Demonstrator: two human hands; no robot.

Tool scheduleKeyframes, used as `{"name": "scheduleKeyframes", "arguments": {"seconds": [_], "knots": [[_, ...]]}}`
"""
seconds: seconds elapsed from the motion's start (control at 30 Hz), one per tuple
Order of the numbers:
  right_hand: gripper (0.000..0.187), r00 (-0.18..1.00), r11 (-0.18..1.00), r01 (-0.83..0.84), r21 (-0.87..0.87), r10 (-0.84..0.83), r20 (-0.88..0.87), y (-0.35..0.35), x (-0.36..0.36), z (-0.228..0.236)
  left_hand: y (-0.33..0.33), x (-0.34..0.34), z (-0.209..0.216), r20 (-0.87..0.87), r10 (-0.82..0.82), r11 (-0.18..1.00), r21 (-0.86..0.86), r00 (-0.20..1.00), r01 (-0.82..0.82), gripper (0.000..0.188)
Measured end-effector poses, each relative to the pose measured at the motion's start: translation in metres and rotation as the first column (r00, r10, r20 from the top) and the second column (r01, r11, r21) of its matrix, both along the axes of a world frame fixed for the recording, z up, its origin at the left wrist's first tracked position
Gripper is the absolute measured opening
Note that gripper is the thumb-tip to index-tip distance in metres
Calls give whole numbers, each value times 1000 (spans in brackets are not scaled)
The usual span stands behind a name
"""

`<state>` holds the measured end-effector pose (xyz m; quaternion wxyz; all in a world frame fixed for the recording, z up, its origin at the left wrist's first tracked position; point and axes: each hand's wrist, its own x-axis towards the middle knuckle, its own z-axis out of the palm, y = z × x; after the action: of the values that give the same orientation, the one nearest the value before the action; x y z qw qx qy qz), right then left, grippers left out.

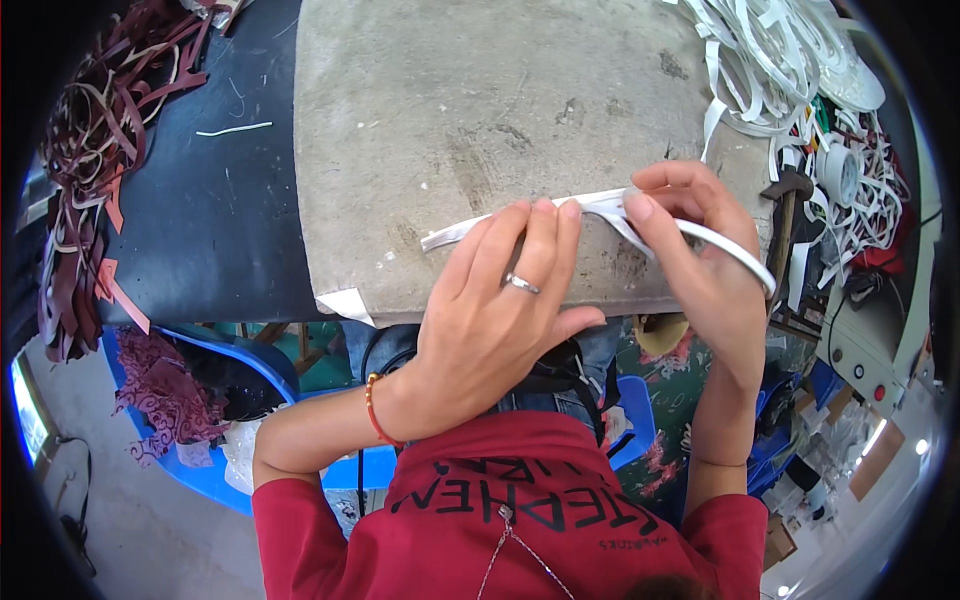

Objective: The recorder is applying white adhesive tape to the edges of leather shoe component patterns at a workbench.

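A narrow white strip (445,237) lies across the near part of a worn grey slab (430,110). My left hand (500,285) rests on it with fingers stretched out flat, fingertips pressing along its length and thumb off to the right. Thumb and forefinger of my right hand (715,265) pinch the same strip farther right. Beyond that pinch it curves round in a loop beside the right hand. Near the pinch the strip seems split into two layers, one hanging below the other. The stretch under my left fingers is hidden.
Bundled white strips (760,75) lie at the back right, near a hammer (788,210) and a white roll (840,172). Dark red strips (110,130) hang at the left of a black surface (220,220). A white scrap (347,306) sits on the slab's near-left corner, above a blue tub (265,360).
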<state>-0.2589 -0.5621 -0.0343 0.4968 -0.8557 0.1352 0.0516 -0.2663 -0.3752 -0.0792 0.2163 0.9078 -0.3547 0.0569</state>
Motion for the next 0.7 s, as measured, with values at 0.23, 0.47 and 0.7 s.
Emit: {"name": "scheduleKeyframes", "arguments": {"seconds": [0.23, 0.47, 0.7], "knots": [[11, 997, 971, -42, -235, 56, 53, 6, 0, -3, -6, 15, 1, 192, -89, 983, 176, 977, 55, 70], [6, 978, 957, 171, -232, -137, 158, 9, -12, 11, -6, 20, 7, 292, -195, 947, 306, 937, 101, 68], [4, 981, 964, 184, -193, -166, 103, 18, -28, -2, -4, 26, 9, 264, -228, 941, 307, 937, 143, 71]]}}
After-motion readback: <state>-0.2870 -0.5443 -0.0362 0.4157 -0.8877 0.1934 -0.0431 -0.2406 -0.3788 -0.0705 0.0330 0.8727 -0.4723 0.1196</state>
